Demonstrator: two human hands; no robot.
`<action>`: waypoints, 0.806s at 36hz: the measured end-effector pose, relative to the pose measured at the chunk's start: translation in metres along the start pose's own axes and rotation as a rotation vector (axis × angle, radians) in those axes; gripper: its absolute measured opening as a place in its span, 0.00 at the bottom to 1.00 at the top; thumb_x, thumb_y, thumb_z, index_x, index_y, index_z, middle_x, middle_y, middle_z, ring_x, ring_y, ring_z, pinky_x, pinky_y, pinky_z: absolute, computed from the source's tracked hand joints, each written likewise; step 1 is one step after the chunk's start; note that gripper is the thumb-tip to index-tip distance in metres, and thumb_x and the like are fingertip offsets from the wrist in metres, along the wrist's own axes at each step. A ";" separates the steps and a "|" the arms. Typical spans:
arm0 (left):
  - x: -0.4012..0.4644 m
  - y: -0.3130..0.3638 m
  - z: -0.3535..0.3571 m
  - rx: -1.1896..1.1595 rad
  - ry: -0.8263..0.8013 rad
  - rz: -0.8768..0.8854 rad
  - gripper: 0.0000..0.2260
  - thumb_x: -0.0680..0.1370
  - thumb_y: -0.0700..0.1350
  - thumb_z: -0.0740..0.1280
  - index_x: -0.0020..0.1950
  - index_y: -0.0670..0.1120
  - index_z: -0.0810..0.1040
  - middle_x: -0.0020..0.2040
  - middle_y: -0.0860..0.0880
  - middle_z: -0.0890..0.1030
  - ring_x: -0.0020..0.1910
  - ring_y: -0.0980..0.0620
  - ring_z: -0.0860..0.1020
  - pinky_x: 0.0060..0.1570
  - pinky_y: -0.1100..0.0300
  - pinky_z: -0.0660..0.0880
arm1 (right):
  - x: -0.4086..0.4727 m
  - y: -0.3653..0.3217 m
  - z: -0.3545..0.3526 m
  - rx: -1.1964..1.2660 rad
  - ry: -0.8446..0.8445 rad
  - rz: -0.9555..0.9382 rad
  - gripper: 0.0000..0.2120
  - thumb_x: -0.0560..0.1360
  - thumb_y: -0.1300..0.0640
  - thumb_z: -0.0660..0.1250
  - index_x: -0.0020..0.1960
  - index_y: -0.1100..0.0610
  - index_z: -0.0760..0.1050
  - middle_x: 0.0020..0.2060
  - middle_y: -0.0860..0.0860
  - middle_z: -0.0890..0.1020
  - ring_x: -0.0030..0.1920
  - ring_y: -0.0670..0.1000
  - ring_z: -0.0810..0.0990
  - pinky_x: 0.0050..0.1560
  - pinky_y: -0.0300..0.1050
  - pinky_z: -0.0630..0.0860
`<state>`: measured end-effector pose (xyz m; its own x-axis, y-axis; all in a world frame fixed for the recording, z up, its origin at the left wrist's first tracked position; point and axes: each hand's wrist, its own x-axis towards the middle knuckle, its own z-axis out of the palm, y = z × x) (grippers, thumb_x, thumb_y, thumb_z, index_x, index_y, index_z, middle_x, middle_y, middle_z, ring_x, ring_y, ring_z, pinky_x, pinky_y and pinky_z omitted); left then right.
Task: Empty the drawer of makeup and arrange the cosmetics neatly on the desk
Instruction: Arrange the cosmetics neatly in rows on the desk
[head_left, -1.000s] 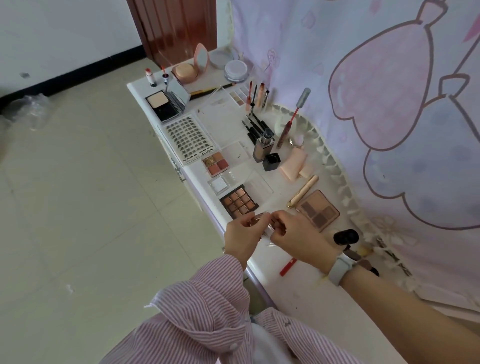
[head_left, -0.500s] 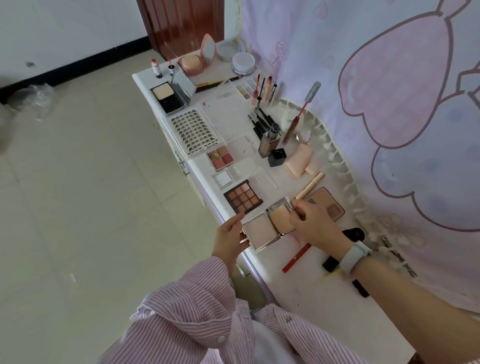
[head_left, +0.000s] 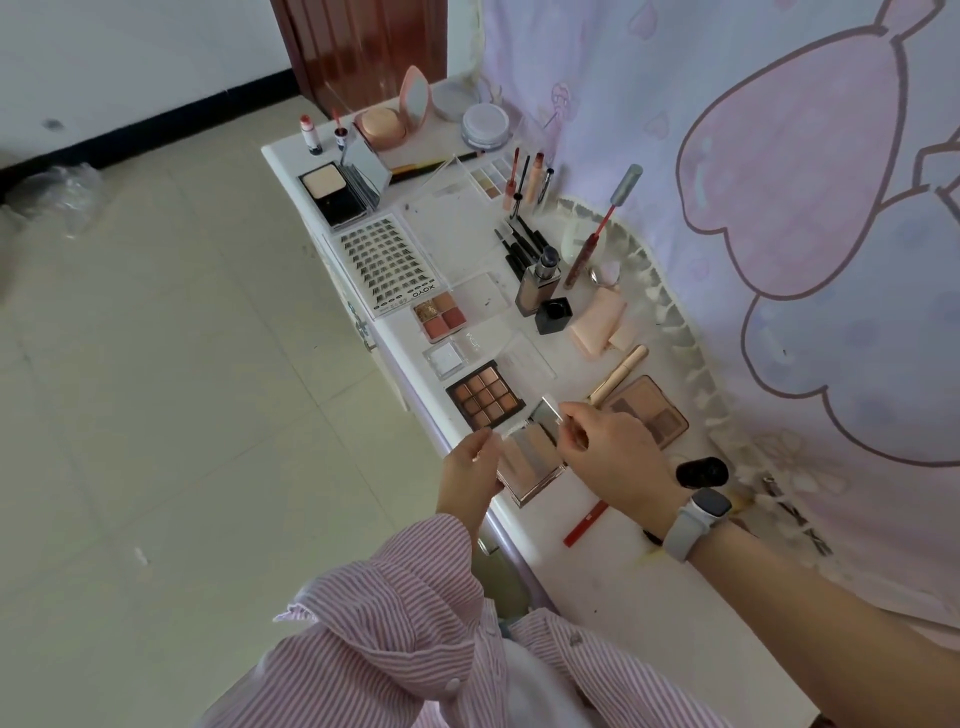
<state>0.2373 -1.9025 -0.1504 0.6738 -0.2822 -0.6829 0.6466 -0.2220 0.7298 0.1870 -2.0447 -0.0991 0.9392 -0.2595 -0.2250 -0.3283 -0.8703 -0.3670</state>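
A rose-gold powder compact (head_left: 527, 460) lies open near the front edge of the white desk (head_left: 623, 566). My left hand (head_left: 467, 478) grips its near left corner. My right hand (head_left: 613, 457) pinches the mirrored lid at its far end. Just beyond sits a brown nine-pan eyeshadow palette (head_left: 484, 400). A taupe palette (head_left: 649, 413) and a gold tube (head_left: 618, 375) lie to the right of my hands. Cosmetics are laid out in rows up the desk: a lash tray (head_left: 387, 265), a four-pan blush palette (head_left: 440, 315), a foundation bottle (head_left: 537, 286).
A red pencil (head_left: 586, 522) lies by my right wrist, a black round cap (head_left: 701, 472) behind it. A pink mirror compact (head_left: 400, 111) and a white jar (head_left: 484, 124) stand at the far end. A cartoon-print curtain (head_left: 779, 208) hangs along the desk's right side. Tiled floor is on the left.
The compact went from shut between both hands to open flat on the desk. Now the lid is tilted up again under my right fingers.
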 end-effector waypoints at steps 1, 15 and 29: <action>0.001 -0.003 0.000 0.161 0.042 0.096 0.19 0.80 0.47 0.61 0.70 0.43 0.68 0.63 0.47 0.73 0.58 0.51 0.74 0.60 0.55 0.72 | 0.001 0.001 0.000 0.034 -0.008 0.029 0.10 0.79 0.55 0.56 0.49 0.58 0.73 0.32 0.53 0.76 0.33 0.51 0.72 0.33 0.39 0.66; 0.012 -0.041 0.005 1.553 -0.031 1.028 0.28 0.64 0.55 0.76 0.62 0.52 0.77 0.65 0.49 0.75 0.64 0.47 0.73 0.57 0.45 0.73 | -0.001 0.007 0.005 0.221 -0.014 0.126 0.09 0.76 0.57 0.61 0.48 0.61 0.76 0.37 0.55 0.79 0.41 0.56 0.77 0.46 0.53 0.76; 0.020 -0.058 -0.005 1.591 0.048 1.125 0.27 0.72 0.48 0.71 0.69 0.44 0.69 0.69 0.42 0.70 0.70 0.42 0.67 0.66 0.43 0.66 | 0.004 0.018 0.004 0.399 0.011 0.254 0.10 0.76 0.61 0.61 0.51 0.68 0.76 0.42 0.63 0.82 0.46 0.61 0.79 0.53 0.56 0.75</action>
<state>0.2151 -1.8910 -0.2069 0.5077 -0.8594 0.0613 -0.8595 -0.5003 0.1043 0.1844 -2.0598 -0.1102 0.8244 -0.4496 -0.3438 -0.5588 -0.5502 -0.6205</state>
